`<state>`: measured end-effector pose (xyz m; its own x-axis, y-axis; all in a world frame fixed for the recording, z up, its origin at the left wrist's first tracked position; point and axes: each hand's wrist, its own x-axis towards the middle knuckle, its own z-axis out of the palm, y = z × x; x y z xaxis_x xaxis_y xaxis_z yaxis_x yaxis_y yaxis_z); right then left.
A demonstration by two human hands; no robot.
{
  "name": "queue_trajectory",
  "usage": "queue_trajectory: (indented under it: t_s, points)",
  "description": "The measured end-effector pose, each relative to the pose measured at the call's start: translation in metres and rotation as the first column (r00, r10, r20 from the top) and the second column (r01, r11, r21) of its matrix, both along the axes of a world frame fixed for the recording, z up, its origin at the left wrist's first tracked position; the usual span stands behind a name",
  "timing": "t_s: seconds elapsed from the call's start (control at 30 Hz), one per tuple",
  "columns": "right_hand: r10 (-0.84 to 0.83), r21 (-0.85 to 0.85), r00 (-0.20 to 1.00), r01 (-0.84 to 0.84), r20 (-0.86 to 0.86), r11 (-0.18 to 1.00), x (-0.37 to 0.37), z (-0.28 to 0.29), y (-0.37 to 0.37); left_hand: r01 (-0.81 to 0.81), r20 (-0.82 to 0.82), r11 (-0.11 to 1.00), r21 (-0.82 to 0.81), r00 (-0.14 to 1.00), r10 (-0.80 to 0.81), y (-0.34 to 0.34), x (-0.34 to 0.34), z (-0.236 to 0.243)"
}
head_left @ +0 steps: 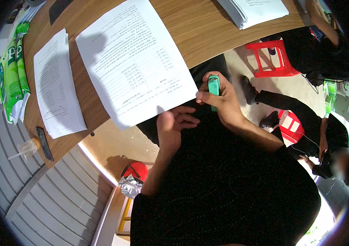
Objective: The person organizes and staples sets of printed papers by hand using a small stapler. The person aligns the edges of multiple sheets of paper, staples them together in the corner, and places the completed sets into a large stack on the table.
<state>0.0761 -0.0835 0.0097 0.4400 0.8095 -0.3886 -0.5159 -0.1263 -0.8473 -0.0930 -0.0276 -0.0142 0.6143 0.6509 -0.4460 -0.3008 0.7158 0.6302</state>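
One small teal plastic stapler (214, 87) gripped upright in right hand (219, 102), fingers wrapped round body. Left hand (173, 125) just beside, loosely curled, holding nothing. Probably light, rigid, smooth; best held mid-body. White printed sheet (135, 61) just beyond hands on wooden table (199, 28).

Stapler (214, 87): glossy teal plastic. Sheet (135, 61): matt white paper. Table (207, 28): smooth wood grain. Stool (270, 59): shiny red plastic.

The person wears a plain black short-sleeved shirt (223, 192); both forearms are bare, with no watch or rings.
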Motion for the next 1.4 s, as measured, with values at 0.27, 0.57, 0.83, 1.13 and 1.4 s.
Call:
queue_trajectory:
  t_s: [0.27,0.57,0.83,1.13,1.4]
  points:
    - [0.077,-0.111,0.928,-0.039,0.364,0.993,0.007,-0.001,-0.006,0.112,-0.260,0.973,0.199,0.964,-0.058,0.006,0.027,0.009]
    - [0.249,-0.228,-0.282,0.108,0.927,0.968,0.085,0.045,0.087,0.130,-0.578,0.958,0.256,0.815,0.044,0.022,-0.001,0.023]
    - [0.154,-0.187,-0.179,-0.185,0.972,0.965,0.066,0.067,0.181,0.159,-0.440,0.961,0.225,0.897,-0.046,0.031,-0.080,0.019]
    - [0.563,-0.604,-0.224,-0.230,0.796,0.763,0.033,0.065,0.214,0.155,-0.238,0.967,0.202,0.966,-0.105,0.021,-0.101,0.023]
    - [0.402,-0.434,-0.170,-0.254,0.900,0.864,0.037,0.051,0.205,0.339,-0.660,0.764,0.549,0.736,0.149,0.011,-0.108,0.013]
